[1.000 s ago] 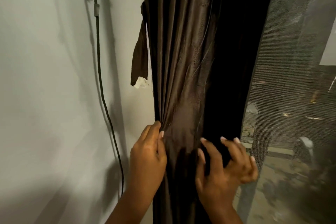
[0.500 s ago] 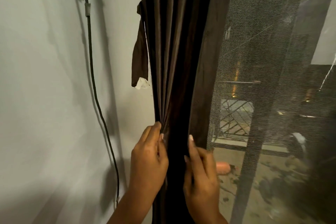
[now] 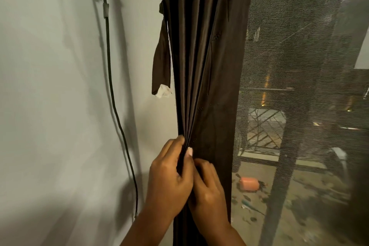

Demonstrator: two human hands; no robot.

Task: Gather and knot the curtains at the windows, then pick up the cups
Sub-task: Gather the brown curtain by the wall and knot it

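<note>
- Pale grey wall (image 3: 50,106) fills the left half of my view, with soft shadows across it.
- Dark cable (image 3: 109,78) runs down that wall from the top edge to near the bottom, held by a small pale clip (image 3: 105,10) high up.
- Dark brown curtain (image 3: 201,56) hangs at the middle, between the wall and the window, pulled into narrow vertical pleats that converge toward my hands.
- Tie-back strip (image 3: 160,70) of the same brown cloth dangles from the curtain's left edge, against the wall; its lower end shows a white torn patch (image 3: 164,92).
- Left hand (image 3: 169,179): fingers curled round the left edge of the gathered pleats, thumb on the front, pinching the folds together.
- Right hand (image 3: 209,189): pressed close against the left one, touching it, fingers curled into the cloth just below and right of the pinch; both hands clamped on the same bunch of curtain.
- Mesh screen (image 3: 299,46) covers the window on the right, dark and fine-woven, starting at the curtain's right edge.
- Through the mesh, dimly: a railing or grille (image 3: 263,132), a few warm lights (image 3: 266,90), and an orange object (image 3: 249,183) lying on the ground outside, its kind unclear.
- Cups: I cannot see any from where I stand.
</note>
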